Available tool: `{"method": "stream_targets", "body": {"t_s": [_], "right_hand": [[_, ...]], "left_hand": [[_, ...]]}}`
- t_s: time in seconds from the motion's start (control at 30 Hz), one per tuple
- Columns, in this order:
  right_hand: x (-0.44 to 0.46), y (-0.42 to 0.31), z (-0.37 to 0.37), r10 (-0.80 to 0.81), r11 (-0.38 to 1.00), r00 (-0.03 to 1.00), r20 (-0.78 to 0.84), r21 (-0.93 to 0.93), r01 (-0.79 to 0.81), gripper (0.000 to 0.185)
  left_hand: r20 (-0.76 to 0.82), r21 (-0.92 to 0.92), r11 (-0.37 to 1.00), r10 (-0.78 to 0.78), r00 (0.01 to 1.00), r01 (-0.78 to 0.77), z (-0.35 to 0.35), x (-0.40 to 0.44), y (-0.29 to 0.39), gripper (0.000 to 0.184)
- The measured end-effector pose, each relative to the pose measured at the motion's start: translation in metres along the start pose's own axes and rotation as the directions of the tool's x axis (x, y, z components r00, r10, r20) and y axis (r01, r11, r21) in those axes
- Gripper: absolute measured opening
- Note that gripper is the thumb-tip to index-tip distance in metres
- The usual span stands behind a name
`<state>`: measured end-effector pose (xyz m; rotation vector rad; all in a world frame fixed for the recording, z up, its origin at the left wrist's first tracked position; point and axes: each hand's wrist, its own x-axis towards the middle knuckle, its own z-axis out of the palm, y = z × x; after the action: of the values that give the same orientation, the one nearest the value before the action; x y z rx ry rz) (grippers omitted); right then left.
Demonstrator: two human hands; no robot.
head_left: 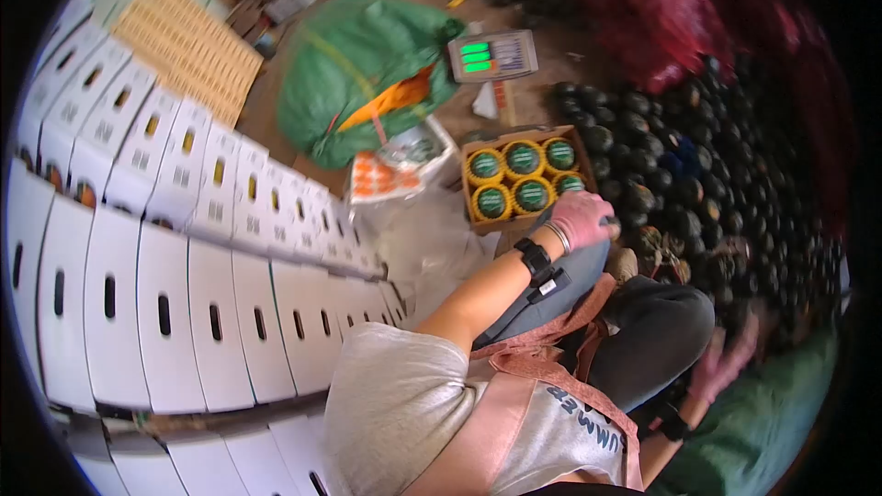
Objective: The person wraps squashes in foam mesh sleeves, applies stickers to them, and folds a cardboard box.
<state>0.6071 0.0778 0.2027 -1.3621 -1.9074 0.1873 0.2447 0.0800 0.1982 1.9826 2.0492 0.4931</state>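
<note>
My left hand (pixel 583 219), in a pink glove, is at my bent knee, beside the near right corner of an open cardboard box (pixel 489 222). Its fingers are curled, and what lies under them is hidden. In the box sit several dark green squashes (pixel 531 195) with round green labels, each in a yellow foam net. My right hand (pixel 723 360), also pink-gloved and slightly blurred, reaches low at my right side by the loose squashes (pixel 684 220). Its thumb and fingers are spread, with nothing visible between them.
Stacked white cartons (pixel 165 312) with hand slots line the left. Ahead are a green sack (pixel 358 64), a digital scale (pixel 493 56) with lit green digits, and a white box (pixel 443 142) beside orange-patterned packaging (pixel 381 176). A red mesh sack (pixel 652 23) lies behind the squash pile.
</note>
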Motion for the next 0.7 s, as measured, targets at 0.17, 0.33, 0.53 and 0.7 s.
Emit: {"method": "stream_targets", "body": {"t_s": [0.17, 0.33, 0.53, 0.7], "right_hand": [[0.034, -0.048, 0.065, -0.161, 0.985, 0.925, 0.345, 0.121, 0.127, 0.051], [0.056, -0.058, 0.091, -0.195, 0.98, 0.867, 0.459, 0.123, 0.156, 0.05], [0.099, -0.075, 0.12, -0.089, 0.918, 0.664, 0.743, -0.198, 0.344, 0.07], [0.209, -0.187, 0.144, 0.6, 0.545, 0.139, 0.788, -0.529, 0.651, 0.083]], "left_hand": [[-0.256, -0.336, 0.937, 0.009, 0.967, -0.098, -0.039, -0.065, -0.04, 0.032], [-0.3, -0.928, 0.347, -0.487, 0.82, -0.133, -0.075, -0.156, -0.125, 0.052], [-0.338, -0.876, 0.382, -0.922, 0.188, 0.296, -0.087, -0.238, -0.305, 0.026], [-0.404, -0.702, 0.256, -0.911, -0.076, 0.665, -0.133, -0.246, -0.485, 0.033]]}}
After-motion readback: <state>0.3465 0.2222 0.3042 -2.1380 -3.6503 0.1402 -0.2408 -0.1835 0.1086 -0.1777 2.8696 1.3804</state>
